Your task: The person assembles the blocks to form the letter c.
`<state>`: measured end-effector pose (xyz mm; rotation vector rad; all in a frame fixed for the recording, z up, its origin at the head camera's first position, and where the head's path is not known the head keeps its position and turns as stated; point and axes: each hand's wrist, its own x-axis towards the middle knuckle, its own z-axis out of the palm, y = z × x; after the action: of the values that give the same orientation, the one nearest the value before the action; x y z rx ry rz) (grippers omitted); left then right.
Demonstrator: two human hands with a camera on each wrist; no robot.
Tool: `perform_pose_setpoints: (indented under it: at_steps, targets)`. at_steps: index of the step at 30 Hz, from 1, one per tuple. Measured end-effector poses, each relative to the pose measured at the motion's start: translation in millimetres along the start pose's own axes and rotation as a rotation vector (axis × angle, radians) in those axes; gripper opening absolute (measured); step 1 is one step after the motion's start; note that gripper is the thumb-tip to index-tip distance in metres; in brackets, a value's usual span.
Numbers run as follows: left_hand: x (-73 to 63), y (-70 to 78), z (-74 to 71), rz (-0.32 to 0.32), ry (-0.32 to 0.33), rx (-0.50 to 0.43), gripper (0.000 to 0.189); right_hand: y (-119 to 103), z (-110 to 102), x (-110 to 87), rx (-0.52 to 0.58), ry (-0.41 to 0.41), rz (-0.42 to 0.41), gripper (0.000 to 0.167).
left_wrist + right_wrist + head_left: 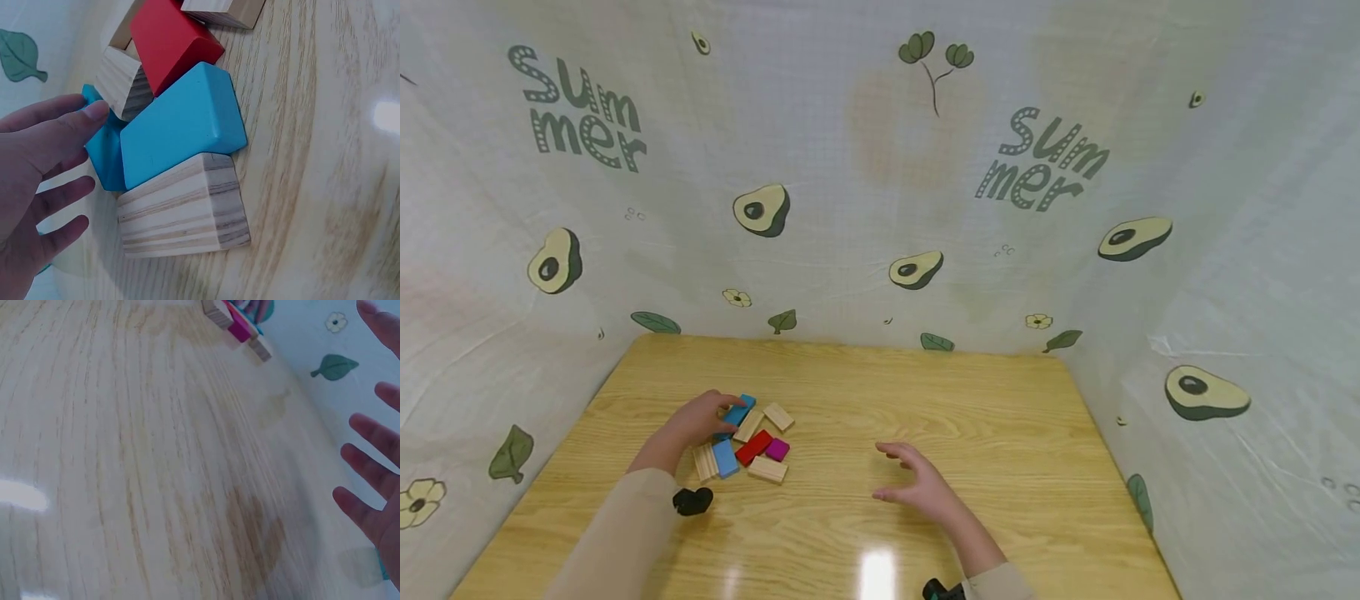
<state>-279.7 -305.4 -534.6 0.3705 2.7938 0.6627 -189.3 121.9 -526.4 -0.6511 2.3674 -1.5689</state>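
Note:
My left hand (pixel 702 417) is over the far blue block (pixel 744 403) at the left of the table, its fingers spread around it. In the left wrist view, a fingertip overlaps that blue block (pixel 106 153); whether it touches cannot be told. Close beside lie a second blue block (pixel 726 458), a striped plain wooden block (pixel 705 462), a red block (pixel 754 447), a purple block (pixel 777 450) and further plain wooden blocks (pixel 767 469). My right hand (pixel 917 483) hovers apart from the blocks, fingers parted, holding nothing.
The wooden table (pixel 1000 417) runs back to a pale cloth (pixel 850 150) printed with avocados and leaves, which also hangs at both sides. Light glares off the table's near part. A black strap piece (pixel 692 501) shows at the left wrist.

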Motion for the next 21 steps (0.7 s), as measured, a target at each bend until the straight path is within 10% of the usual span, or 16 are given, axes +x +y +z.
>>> perform_pose_setpoints:
  at_steps: [14, 21]
  targets:
    - [15.4, -2.9, -4.1, -0.004, -0.092, -0.068, 0.058, -14.3, 12.4, -0.8, 0.030, -0.039, -0.015, 0.062]
    - [13.1, 2.4, -11.9, -0.050, -0.138, -0.128, 0.070, 13.8, 21.2, 4.6, -0.004, -0.039, -0.008, 0.064]
